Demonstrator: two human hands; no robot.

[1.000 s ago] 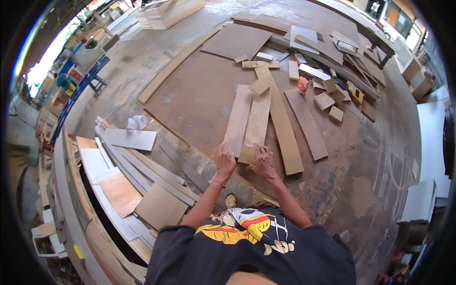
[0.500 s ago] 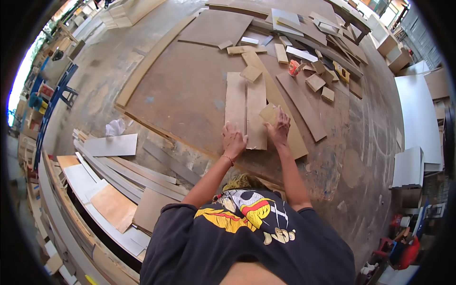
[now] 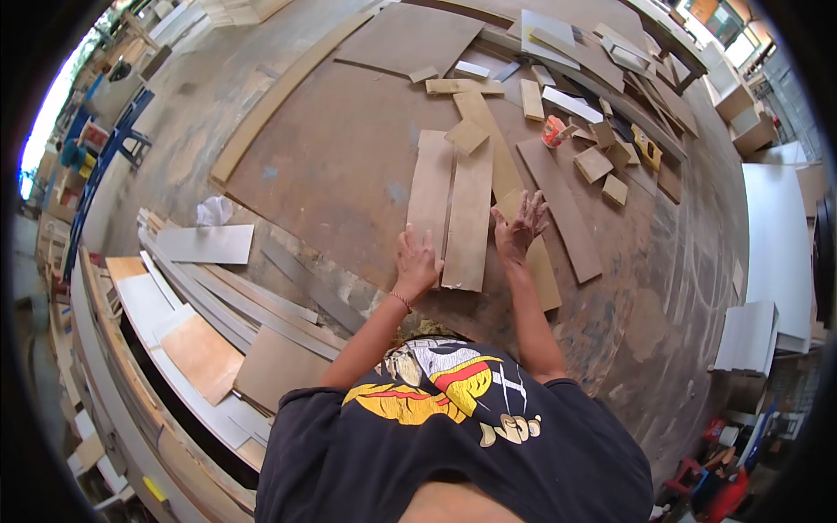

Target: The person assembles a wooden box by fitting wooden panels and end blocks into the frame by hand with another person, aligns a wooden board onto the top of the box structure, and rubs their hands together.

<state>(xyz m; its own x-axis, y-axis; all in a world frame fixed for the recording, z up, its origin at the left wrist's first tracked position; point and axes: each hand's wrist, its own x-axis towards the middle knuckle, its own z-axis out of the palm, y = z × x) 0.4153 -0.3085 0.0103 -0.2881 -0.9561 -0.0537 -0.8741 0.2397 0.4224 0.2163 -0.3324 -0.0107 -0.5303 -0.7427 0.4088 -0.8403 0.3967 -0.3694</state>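
Two wooden planks lie side by side with a narrow gap between them, the left plank [image 3: 428,187] and the right plank [image 3: 469,218]. My left hand [image 3: 418,260] rests on the lower end of the left plank, fingers apart. To the right of the pair, my right hand [image 3: 520,228] is spread, palm down, over a small wood block [image 3: 506,206], which it partly hides. Beneath that block runs a longer, yellowish board [image 3: 542,277]. Another small square block [image 3: 467,137] bridges the tops of the two planks.
A brown strip [image 3: 562,213] lies farther right. Beyond it are wood offcuts [image 3: 594,164], a red cup [image 3: 555,131] and a yellow-handled saw [image 3: 646,148]. A large flat panel [image 3: 410,39] lies at the back. Stacked boards [image 3: 205,353] fill the lower left.
My right hand's fingers have spread from their closed hold on the small block. My left hand stays on the left plank with its fingers more extended. The camera view has shifted slightly.
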